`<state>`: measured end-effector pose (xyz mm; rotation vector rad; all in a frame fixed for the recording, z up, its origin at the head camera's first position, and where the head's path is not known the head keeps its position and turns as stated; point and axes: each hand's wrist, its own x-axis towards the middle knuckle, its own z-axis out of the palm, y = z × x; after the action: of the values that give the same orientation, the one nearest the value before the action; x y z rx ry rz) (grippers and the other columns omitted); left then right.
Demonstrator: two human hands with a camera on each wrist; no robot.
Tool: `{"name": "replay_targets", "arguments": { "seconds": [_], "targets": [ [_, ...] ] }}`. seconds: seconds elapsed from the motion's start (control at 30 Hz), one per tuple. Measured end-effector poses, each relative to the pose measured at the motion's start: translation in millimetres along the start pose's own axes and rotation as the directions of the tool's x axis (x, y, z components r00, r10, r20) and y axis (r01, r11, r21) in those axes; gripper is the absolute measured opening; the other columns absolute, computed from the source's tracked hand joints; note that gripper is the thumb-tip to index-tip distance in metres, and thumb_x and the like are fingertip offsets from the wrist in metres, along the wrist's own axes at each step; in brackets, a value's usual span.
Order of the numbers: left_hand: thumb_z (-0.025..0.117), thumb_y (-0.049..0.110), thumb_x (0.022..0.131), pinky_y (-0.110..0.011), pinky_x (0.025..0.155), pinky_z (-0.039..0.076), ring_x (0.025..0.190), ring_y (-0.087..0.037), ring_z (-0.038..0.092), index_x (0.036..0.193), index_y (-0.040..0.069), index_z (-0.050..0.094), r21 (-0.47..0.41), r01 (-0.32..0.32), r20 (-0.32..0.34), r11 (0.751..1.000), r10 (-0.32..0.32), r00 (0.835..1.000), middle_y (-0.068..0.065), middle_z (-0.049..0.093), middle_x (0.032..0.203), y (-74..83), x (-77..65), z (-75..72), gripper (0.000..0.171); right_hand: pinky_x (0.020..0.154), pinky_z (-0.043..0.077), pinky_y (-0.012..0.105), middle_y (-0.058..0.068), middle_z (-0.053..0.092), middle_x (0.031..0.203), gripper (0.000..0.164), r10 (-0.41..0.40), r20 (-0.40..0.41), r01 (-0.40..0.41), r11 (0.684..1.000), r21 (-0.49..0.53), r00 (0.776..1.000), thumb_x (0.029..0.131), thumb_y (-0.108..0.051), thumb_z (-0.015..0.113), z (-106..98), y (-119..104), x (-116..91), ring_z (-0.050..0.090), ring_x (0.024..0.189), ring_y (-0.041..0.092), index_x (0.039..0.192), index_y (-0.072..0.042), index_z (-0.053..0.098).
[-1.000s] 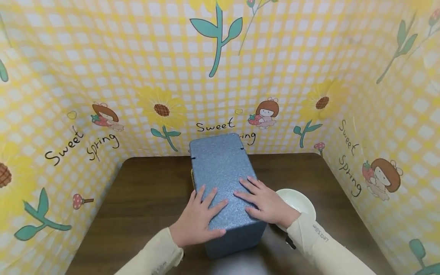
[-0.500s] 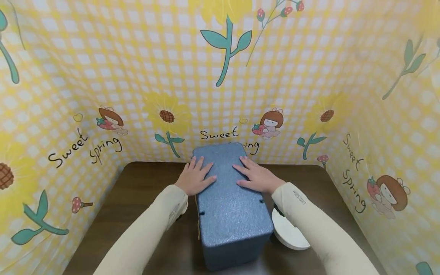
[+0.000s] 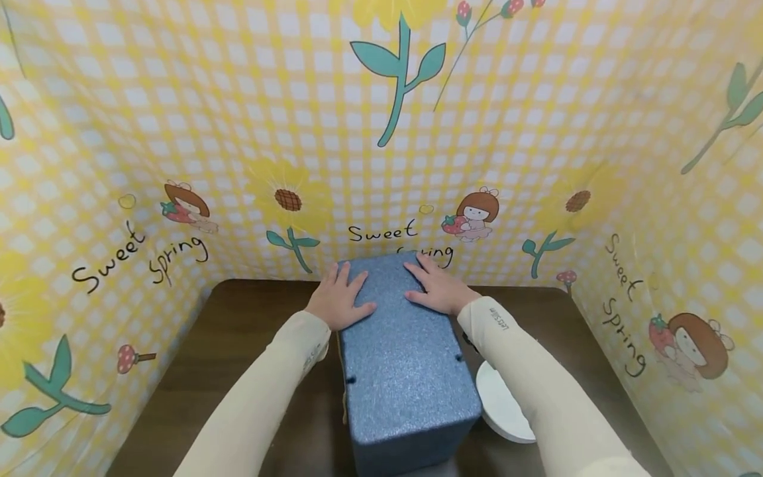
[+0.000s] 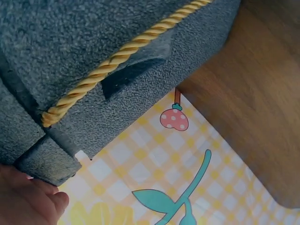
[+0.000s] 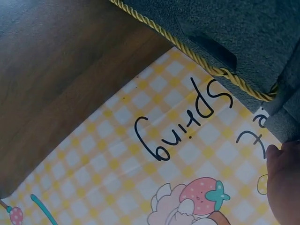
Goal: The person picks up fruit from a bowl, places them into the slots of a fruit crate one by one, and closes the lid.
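Note:
A blue-grey speckled foam box (image 3: 405,377) with a lid on it stands in the middle of the table in the head view. My left hand (image 3: 336,301) rests on the far left edge of the lid, fingers spread. Opposite it, my right hand (image 3: 438,285) lies over the far right edge with its fingers extended. A twisted yellow rope (image 4: 126,51) runs along the box's side in the left wrist view, above a dark recess. Another stretch of yellow rope (image 5: 201,63) crosses the other side in the right wrist view. Both fingertips there are partly out of frame.
A white round dish (image 3: 507,411) sits right of the box, partly under the right forearm. The dark wooden table (image 3: 208,371) extends to both sides. Yellow checked cloth (image 3: 238,119) with printed flowers encloses the back and sides.
Both hands have shifted from the near part of the lid to its far end, uncovering the near notches. Over the last half second they have stayed about there. The view has tilted slightly.

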<state>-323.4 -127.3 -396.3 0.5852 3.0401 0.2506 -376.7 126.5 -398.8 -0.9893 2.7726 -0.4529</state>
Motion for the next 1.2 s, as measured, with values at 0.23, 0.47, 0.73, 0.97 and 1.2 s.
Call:
{"name": "replay_targets", "arguments": {
  "seconds": [0.23,0.47,0.73,0.97,1.2],
  "targets": [
    [0.045,0.06,0.09,-0.055,0.112,0.016,0.14,-0.049,0.012,0.151,0.008,0.029,-0.018,-0.011,0.031,1.0,0.012,0.999,-0.031,0.018,0.152,2.4,-0.4,-1.0,0.082,0.112,0.02,0.053,0.023,0.01,0.157,0.073,0.026,0.006,-0.027,1.0,0.007,1.0,0.094,-0.046,0.044,-4,-2,-4,0.008,0.144,0.038,0.152,-0.007,0.024],
    [0.049,0.06,0.089,-0.055,0.11,0.021,0.142,-0.046,0.008,0.153,0.011,0.024,-0.059,0.012,0.08,0.998,-0.007,0.997,-0.028,0.013,0.155,0.4,-3.2,3.3,0.085,0.11,0.022,0.055,0.022,0.007,0.158,0.076,0.039,0.03,-0.042,0.993,0.107,0.999,0.092,-0.044,0.047,-3,-2,-7,0.007,0.144,0.038,0.153,-0.007,0.02],
    [0.048,0.061,0.089,-0.053,0.103,0.034,0.124,-0.046,0.046,0.154,0.014,0.022,-0.067,0.082,0.113,0.994,-0.074,0.991,-0.024,0.009,0.157,8.7,-8.3,9.3,0.084,0.113,0.015,0.05,0.016,0.004,0.159,0.082,0.112,0.016,-0.112,0.95,0.292,0.994,0.09,-0.036,0.049,7,-2,-15,0.004,0.146,0.032,0.152,0.0,0.01],
    [0.041,0.065,0.09,-0.061,0.108,0.019,0.139,-0.047,0.02,0.152,0.016,0.03,0.061,0.087,0.053,0.994,-0.09,0.995,-0.023,0.019,0.155,13.3,-5.8,0.2,0.079,0.114,0.011,0.05,0.02,0.013,0.158,0.069,0.096,-0.036,-0.094,0.994,0.061,0.995,0.096,-0.041,0.042,4,-6,-15,0.01,0.145,0.034,0.151,-0.003,0.023],
    [0.039,0.052,0.098,-0.06,0.11,0.012,0.14,-0.049,0.007,0.151,0.005,0.028,-0.039,0.091,0.051,0.995,-0.089,0.995,-0.028,0.015,0.154,34.5,-30.7,3.8,0.072,0.114,0.014,0.05,0.026,0.009,0.156,0.067,0.099,0.03,-0.098,0.995,-0.023,0.995,0.101,-0.041,0.037,4,-31,-34,0.006,0.144,0.04,0.151,0.001,0.021]
  ]
}}
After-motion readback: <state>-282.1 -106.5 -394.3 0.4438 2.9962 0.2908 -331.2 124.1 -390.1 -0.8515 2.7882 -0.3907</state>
